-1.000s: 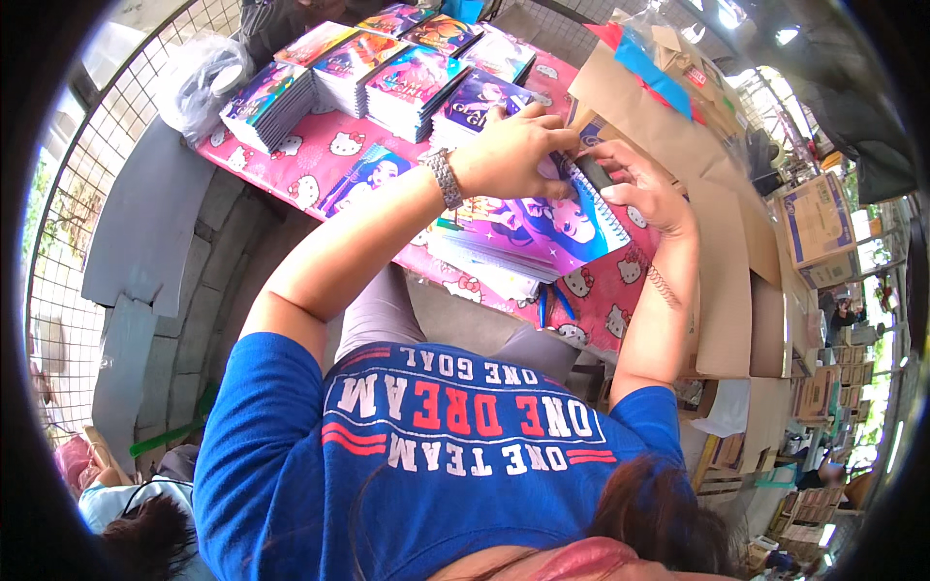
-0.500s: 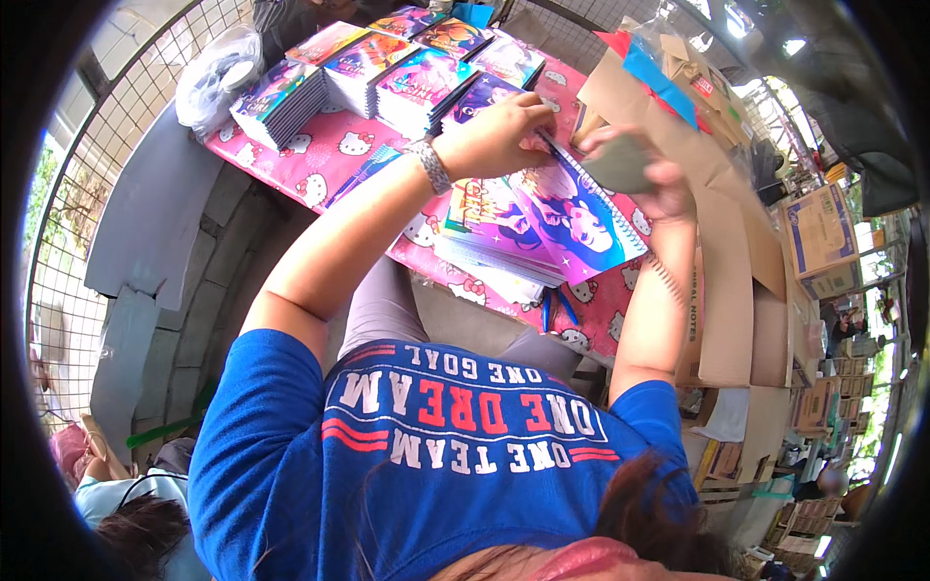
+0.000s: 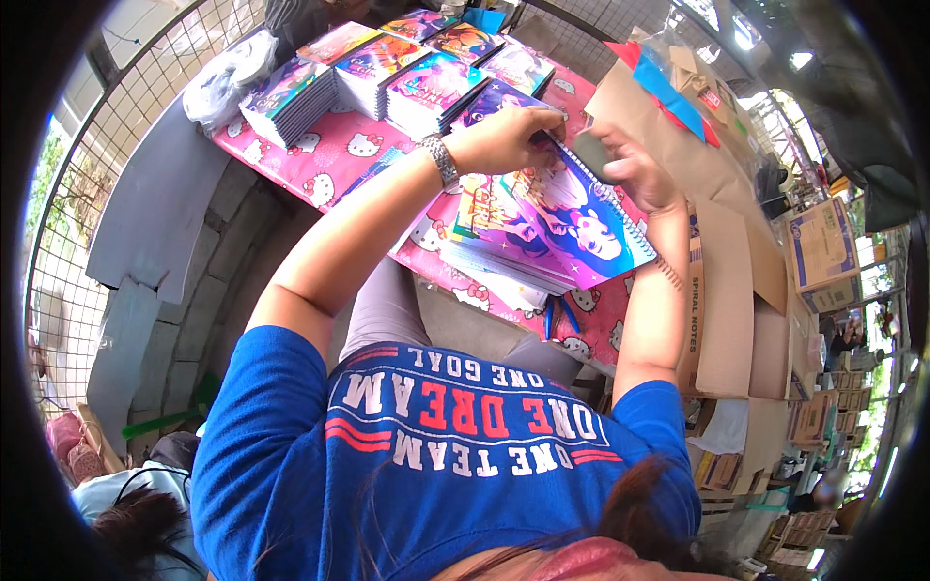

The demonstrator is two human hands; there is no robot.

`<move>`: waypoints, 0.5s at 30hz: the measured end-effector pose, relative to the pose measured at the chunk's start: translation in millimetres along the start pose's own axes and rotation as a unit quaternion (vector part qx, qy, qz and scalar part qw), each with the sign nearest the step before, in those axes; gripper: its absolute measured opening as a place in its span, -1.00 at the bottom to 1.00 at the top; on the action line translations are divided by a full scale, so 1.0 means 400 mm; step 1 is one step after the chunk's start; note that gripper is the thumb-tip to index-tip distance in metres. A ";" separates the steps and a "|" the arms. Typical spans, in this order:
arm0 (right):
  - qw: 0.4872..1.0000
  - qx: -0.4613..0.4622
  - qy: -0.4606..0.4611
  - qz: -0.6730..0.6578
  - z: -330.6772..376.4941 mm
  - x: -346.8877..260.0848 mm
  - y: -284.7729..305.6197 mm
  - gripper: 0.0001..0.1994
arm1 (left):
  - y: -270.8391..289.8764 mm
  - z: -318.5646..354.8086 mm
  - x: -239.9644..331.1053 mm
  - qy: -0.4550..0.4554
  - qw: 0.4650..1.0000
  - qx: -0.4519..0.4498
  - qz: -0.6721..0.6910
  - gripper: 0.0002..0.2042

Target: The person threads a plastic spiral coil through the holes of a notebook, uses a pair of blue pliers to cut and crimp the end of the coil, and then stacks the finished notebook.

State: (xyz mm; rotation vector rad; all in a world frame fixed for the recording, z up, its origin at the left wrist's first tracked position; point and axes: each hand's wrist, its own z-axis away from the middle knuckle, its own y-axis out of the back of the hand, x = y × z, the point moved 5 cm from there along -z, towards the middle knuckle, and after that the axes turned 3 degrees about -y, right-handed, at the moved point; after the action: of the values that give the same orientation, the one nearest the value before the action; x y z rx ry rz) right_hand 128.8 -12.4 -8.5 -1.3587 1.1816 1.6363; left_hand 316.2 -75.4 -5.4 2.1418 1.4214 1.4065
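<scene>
Glossy spiral-bound notebook with a purple and pink cartoon cover, tilted, top of a small pile near the bench's right edge, over its pink cartoon-cat cloth. Left hand, silver watch at the wrist, fingers closed in a pinching grip on the notebook's upper edge by the wire spiral. Right hand curled at the same edge, touching it; firm grip or not, cannot tell. Stacks of similar colourful notebooks along the far edge; brown cardboard sheets just beside, right.
</scene>
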 end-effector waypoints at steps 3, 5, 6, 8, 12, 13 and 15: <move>0.980 -0.002 0.067 -0.186 0.001 -0.022 -0.013 -0.44 | 0.003 0.015 -0.011 0.014 1.000 0.010 0.007 -0.67; 0.975 -0.015 0.069 -0.210 0.007 -0.030 -0.017 -0.44 | 0.005 0.006 -0.008 0.000 0.999 0.017 0.028 -0.67; 0.965 -0.032 0.094 -0.242 0.009 -0.039 -0.026 -0.44 | 0.002 0.007 -0.011 0.015 0.999 0.009 0.031 -0.67; 0.939 -0.076 0.141 -0.303 -0.005 -0.059 -0.048 -0.44 | 0.006 0.021 -0.010 0.050 0.998 0.002 0.034 -0.68; 0.997 -0.032 -0.070 -0.030 -0.042 0.122 0.009 -0.56 | 0.008 0.022 -0.032 0.042 0.997 0.028 0.054 -0.71; 0.996 0.048 -0.080 0.001 -0.042 0.192 0.042 -0.58 | 0.018 0.028 -0.018 0.056 0.998 0.031 0.016 -0.74; 0.967 0.242 -0.018 0.082 0.024 0.371 0.080 -0.51 | 0.028 0.046 -0.023 0.104 0.991 0.071 0.040 -0.76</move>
State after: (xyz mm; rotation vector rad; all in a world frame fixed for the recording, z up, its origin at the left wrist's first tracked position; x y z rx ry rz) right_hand 64.9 -20.1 -146.3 -0.9371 1.5786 1.3487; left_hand 336.8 -83.1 -13.5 2.2143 1.5696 1.6470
